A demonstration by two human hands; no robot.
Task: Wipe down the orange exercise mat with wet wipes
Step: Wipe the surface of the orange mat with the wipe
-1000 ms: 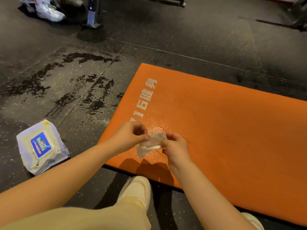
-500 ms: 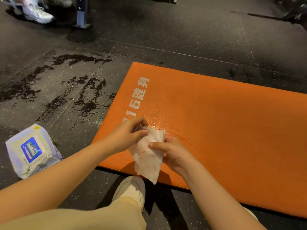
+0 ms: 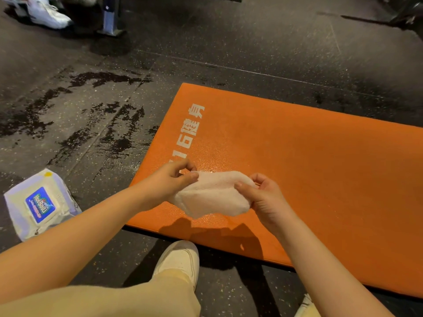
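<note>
Evidently this is an early stage of the wipe-down. At centre frame a single white wet wipe [image 3: 212,194] is stretched between both hands, in the air just above the near-left corner of the orange exercise mat [image 3: 320,170]. The mat lies flat on the dark speckled rubber floor [image 3: 251,46] and fills the right half of the frame. The left hand [image 3: 168,181] pinches the wipe's upper left edge between thumb and curled fingers. The right hand [image 3: 266,197] grips the opposite end, thumb on top and fingers curled beneath. The wipe is partly unfolded, sags in the middle and does not appear to touch the mat; shadows of hands and wipe fall on the mat's near edge. A glistening patch [image 3: 215,160] beside the white printed lettering [image 3: 191,131] suggests that this corner is damp, though whether from wiping cannot be told. The mat surface toward the right edge reads matte and dry. The wet wipes pack [image 3: 42,205] lies on the floor at lower left, apart from the mat. Wet streaks [image 3: 103,124] mark the floor at left centre. A cream shoe [image 3: 180,259] and a pale trouser leg [image 3: 119,298] occupy the lower centre, and a white sneaker [image 3: 49,18] sits at upper left. By this evidence a wipe is out of the pack and opened, while laying it down and stroking it across nearly the whole mat remains to be done.
</note>
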